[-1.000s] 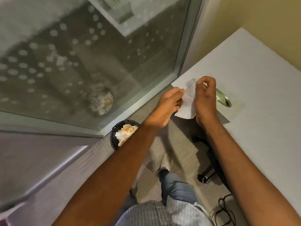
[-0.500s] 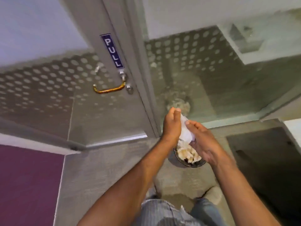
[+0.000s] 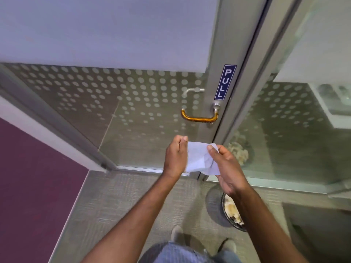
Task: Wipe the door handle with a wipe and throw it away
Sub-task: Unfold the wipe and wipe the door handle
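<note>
A white wipe (image 3: 197,158) is stretched between my two hands, in front of the glass door. My left hand (image 3: 175,156) pinches its left edge and my right hand (image 3: 226,168) pinches its right edge. The door handle (image 3: 199,117) is an amber-coloured lever on a metal stem, a short way above the wipe and apart from it. A blue PULL sign (image 3: 225,82) sits just above the handle on the door's metal frame. Below my right forearm, a round black waste bin (image 3: 232,215) with crumpled paper inside stands on the floor.
The frosted, dotted glass door (image 3: 133,103) fills the left and middle; a fixed glass panel (image 3: 284,120) stands to its right. Grey carpet (image 3: 123,205) covers the floor, with a purple area (image 3: 34,177) at the left. My shoes show at the bottom.
The view has swung from the white desk to the door, so the handle now sits near the centre. My hands have risen and spread the wipe wider between them.
</note>
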A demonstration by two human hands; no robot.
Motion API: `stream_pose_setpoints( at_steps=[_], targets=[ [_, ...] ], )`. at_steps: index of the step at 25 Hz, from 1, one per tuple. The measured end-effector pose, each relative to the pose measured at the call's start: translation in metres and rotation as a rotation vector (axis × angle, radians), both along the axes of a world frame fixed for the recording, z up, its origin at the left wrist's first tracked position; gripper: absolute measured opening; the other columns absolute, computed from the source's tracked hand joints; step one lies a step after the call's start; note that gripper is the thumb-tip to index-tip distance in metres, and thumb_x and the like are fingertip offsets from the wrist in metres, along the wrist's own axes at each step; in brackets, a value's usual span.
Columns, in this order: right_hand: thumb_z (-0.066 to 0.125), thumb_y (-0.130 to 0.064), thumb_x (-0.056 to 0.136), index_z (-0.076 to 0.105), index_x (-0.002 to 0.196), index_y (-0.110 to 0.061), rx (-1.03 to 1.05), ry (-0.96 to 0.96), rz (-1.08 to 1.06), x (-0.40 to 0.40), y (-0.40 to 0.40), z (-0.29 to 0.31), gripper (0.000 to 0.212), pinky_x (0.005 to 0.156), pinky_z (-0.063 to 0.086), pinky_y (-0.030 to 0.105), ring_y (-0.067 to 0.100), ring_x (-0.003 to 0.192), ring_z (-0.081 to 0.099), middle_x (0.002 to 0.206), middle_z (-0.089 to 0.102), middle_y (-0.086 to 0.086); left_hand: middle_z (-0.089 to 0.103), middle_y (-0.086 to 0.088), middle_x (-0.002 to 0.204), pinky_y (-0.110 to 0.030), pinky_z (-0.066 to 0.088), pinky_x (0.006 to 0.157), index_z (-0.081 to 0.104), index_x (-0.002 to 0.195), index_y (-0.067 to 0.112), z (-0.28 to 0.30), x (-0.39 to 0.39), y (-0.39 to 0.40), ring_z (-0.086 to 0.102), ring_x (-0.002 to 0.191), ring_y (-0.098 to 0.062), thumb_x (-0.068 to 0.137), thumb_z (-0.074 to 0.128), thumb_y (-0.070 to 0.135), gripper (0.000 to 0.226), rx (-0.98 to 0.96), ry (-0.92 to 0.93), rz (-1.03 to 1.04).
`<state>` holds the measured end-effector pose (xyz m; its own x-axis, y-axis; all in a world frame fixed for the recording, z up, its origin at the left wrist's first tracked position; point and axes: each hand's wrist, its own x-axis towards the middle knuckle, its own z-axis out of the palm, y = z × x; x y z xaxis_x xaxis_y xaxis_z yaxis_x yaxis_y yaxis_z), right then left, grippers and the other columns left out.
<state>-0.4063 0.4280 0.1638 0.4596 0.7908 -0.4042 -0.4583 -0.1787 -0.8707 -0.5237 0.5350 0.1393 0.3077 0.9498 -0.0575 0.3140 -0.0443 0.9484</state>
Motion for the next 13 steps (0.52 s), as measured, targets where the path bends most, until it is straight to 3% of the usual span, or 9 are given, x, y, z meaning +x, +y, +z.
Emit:
stream_pose_setpoints(
  at_steps=[4,7,10,13],
  targets=[
    [0.066,-0.03,0.098,0.07,0.105,-0.016,0.008,-0.269,-0.002,-0.004,0.033,0.013,0.017,0.076,0.055,0.034,0.017,0.088,0.072,0.101,0.078,0.003,0.046,0.01,0.066,-0.036,0.04,0.065,0.046,0.076,0.023,0.011,-0.01,0.032,0.042,0.061,-0.004,0.106,0.046,0.038,0.033,0.037,-0.019,0.031],
    [0.06,-0.021,0.101,0.059,0.104,-0.021,0.048,-0.447,-0.05,0.007,0.053,0.024,0.003,0.065,0.049,0.016,0.0,0.075,0.065,0.084,0.072,-0.014,0.048,0.009,0.067,-0.038,0.04,0.065,0.051,0.082,0.015,0.016,-0.008,0.055,0.042,0.062,-0.006,0.103,0.045,0.041,0.034,0.088,-0.027,0.035],
    [0.045,-0.007,0.097,0.052,0.097,-0.031,0.011,-0.714,-0.048,0.019,0.074,0.034,0.025,0.062,0.04,0.01,-0.009,0.073,0.053,0.087,0.061,-0.015,0.046,0.009,0.068,-0.032,0.038,0.063,0.048,0.08,0.021,0.018,0.001,0.081,0.042,0.062,-0.005,0.11,0.052,0.028,0.031,0.105,-0.026,0.052],
    [0.043,0.005,0.089,0.063,0.09,-0.03,-0.034,-1.021,0.03,0.024,0.098,0.044,0.04,0.074,0.035,-0.001,-0.015,0.088,0.053,0.103,0.057,-0.004,0.046,0.009,0.067,-0.02,0.034,0.056,0.044,0.076,0.028,0.02,0.01,0.104,0.044,0.059,0.0,0.109,0.053,0.023,0.035,0.102,-0.023,0.082]
  ],
)
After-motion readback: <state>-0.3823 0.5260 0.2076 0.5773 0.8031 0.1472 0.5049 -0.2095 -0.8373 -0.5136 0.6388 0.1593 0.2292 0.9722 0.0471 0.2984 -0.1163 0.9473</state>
